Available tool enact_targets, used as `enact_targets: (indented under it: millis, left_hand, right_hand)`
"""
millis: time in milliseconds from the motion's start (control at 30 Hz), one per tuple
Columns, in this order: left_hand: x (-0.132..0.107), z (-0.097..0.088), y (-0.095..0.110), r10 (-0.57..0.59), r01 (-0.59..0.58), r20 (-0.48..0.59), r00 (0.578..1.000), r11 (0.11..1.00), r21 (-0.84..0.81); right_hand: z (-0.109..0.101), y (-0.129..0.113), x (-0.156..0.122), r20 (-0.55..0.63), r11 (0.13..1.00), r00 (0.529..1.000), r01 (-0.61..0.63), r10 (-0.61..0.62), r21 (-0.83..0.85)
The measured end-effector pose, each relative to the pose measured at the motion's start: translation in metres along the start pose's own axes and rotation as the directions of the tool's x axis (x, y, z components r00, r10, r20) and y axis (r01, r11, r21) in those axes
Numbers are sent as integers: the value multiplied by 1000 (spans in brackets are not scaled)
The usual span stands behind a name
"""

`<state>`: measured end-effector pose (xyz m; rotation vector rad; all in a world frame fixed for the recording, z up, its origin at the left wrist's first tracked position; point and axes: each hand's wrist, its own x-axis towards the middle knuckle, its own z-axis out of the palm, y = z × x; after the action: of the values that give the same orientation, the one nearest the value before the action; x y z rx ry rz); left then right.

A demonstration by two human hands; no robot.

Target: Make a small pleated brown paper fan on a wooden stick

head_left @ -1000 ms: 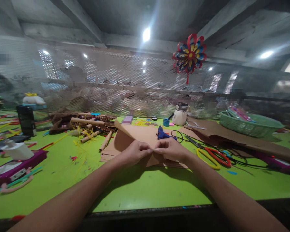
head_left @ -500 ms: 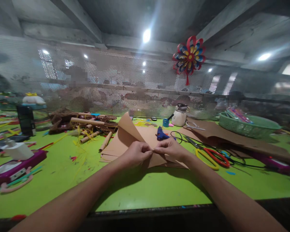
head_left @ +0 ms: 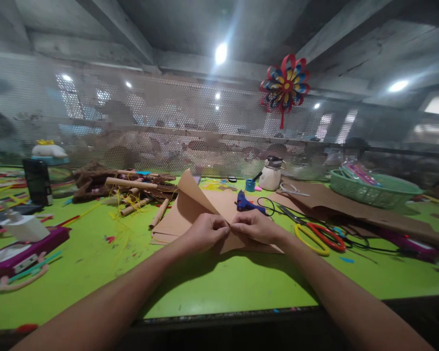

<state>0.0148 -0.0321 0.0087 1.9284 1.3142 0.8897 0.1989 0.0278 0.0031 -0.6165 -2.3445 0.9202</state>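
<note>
A sheet of brown kraft paper lies at the middle of the green table, its far left corner curling upward. My left hand pinches its near edge, thumb and fingertips pressed together. Close beside it, my right hand pinches the same edge, the fingertips of both hands almost touching. The small fold between the fingers is mostly hidden. More brown sheets lie beneath. Just beyond my right hand rests a blue glue gun with a black cord.
Scissors with yellow and red handles lie right of my hands. Rolled paper tubes and yellow shreds are piled left. A purple power strip sits far left. At the back stand a white jug and a green basket.
Both hands keep their pinch on the paper edge, with hardly any movement. The whole view has shifted slightly.
</note>
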Motion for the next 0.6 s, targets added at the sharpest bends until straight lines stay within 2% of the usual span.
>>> enact_targets:
  millis: [133, 333, 500, 600]
  left_hand:
    - [1, -5, -1, -30, 31, 30, 999, 999, -27]
    - [2, -12, 0, -121, 128, 56, 991, 980, -149]
    - [3, -15, -2, -154, 168, 82, 985, 964, -207]
    - [3, -17, -5, -197, 225, 129, 972, 937, -268]
  right_hand:
    - [-4, -4, 0, -12, 998, 1000, 5, -6, -66]
    - [-6, -7, -2, -44, 973, 989, -134, 144, 187]
    - [-7, -2, -2, -136, 961, 977, -127, 164, 246]
    - [-7, 1, 0, -135, 936, 975, -124, 177, 329]
